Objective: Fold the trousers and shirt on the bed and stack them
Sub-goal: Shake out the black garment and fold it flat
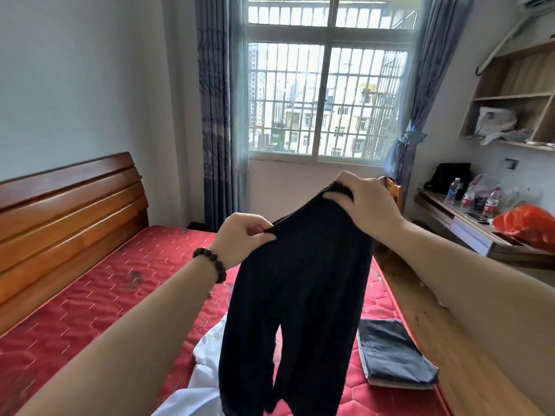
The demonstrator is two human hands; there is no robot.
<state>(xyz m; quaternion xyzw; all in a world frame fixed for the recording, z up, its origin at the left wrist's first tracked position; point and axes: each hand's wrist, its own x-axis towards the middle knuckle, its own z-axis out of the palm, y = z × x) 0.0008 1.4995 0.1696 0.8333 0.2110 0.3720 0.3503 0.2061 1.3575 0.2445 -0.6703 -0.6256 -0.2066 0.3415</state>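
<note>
Trousers: black trousers [300, 280] held up in the air over the red mattress [90, 310], waistband at the top, both legs hanging straight down toward the person
Left hand: left hand [240, 235] pinches the lower, nearer end of the waistband between thumb and fingers; a bead bracelet [210, 264] sits on that wrist
Right hand: right hand [365, 202] grips the higher, farther end of the waistband, fingers curled over the edge
Key relation: the waistband runs slanted between the two grips, the right end higher; the long axis of the trousers hangs vertical below both hands, so I judge the next move to be bringing one leg onto the other
Shirt: white shirt [201, 373] lies crumpled on the mattress, below and left of the hanging legs, unfolded
Also on bed: a folded dark garment [393, 352] near the right edge
</note>
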